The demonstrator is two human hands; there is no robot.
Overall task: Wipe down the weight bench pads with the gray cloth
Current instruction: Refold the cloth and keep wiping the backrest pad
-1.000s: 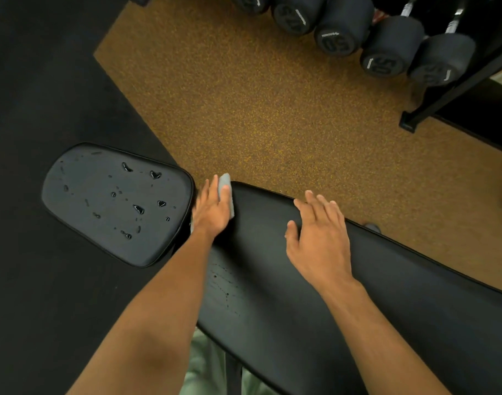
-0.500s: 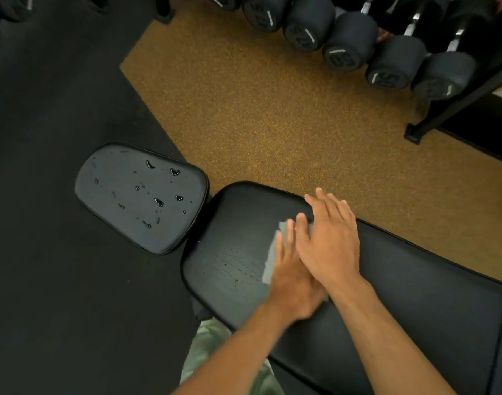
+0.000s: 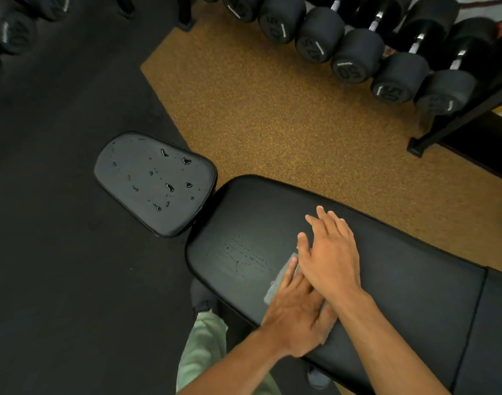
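Gray cloth [image 3: 278,283] under flat left hand [image 3: 295,317]; right hand [image 3: 329,258] also flat, seemingly overlapping.

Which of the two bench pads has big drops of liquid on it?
The small pad, left of the long pad. Fat drops dot its top; the long pad, under the gray cloth, left hand and right hand, shows only faint specks.

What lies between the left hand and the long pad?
The gray cloth, pressed flat under the left hand on the long pad. The head view shows it.
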